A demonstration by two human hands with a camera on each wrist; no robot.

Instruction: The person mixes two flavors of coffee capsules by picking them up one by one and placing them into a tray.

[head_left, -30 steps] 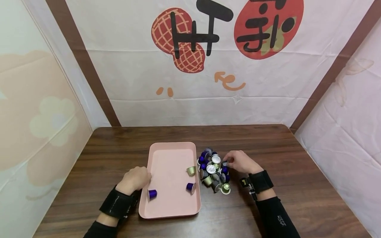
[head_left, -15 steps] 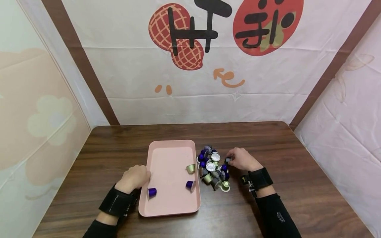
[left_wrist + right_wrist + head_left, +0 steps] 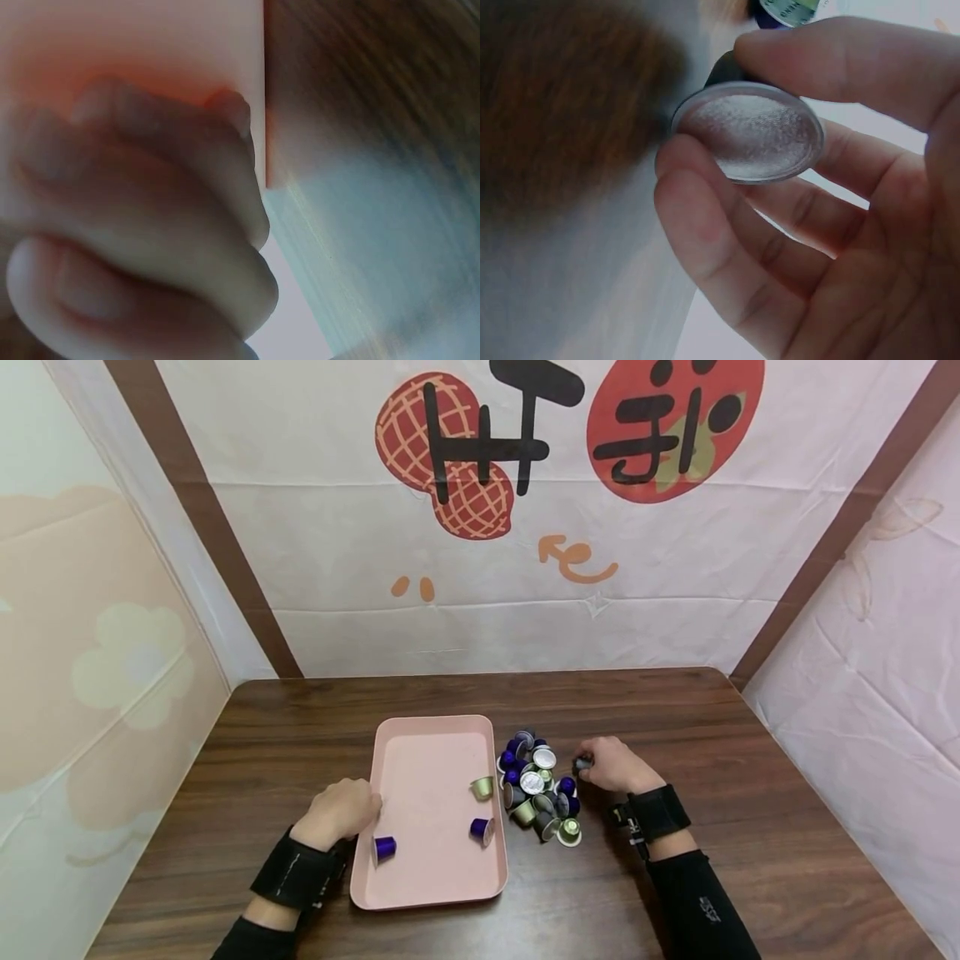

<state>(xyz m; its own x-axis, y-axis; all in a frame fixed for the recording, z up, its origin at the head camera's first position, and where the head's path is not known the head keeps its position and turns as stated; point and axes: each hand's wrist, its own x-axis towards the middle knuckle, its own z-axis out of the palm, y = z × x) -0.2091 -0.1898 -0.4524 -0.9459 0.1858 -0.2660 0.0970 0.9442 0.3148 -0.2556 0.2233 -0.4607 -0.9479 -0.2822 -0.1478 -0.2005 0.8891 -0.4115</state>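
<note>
Dark capsule [image 3: 761, 131] was in your right hand [image 3: 615, 764], just off the right side of the capsule pile [image 3: 532, 783] on the bench [image 3: 660, 718]. You had it pinched in your fingers, so the gap was only as narrow as the capsule, and the right wrist cam got a decent look at its silvery lid. Couldn't tell if it was touching the wood or up in the air, tbh. Your left hand [image 3: 343, 810] was over at the pink tray [image 3: 423, 793], fingers curled over the left rim. Inside the tray you had three capsules lying well apart: a green capsule [image 3: 482, 788] near the right wall, a purple capsule [image 3: 482, 832] below it on the same side, and another purple one [image 3: 385, 848] tipped over by the left wall. The pile sat between the tray and your right hand, a jumble of purple, grey and green with some lids facing up. The green one [image 3: 569, 832] at its near end stood lid-down. You wore black bands [image 3: 658, 812] on both wrists.
</note>
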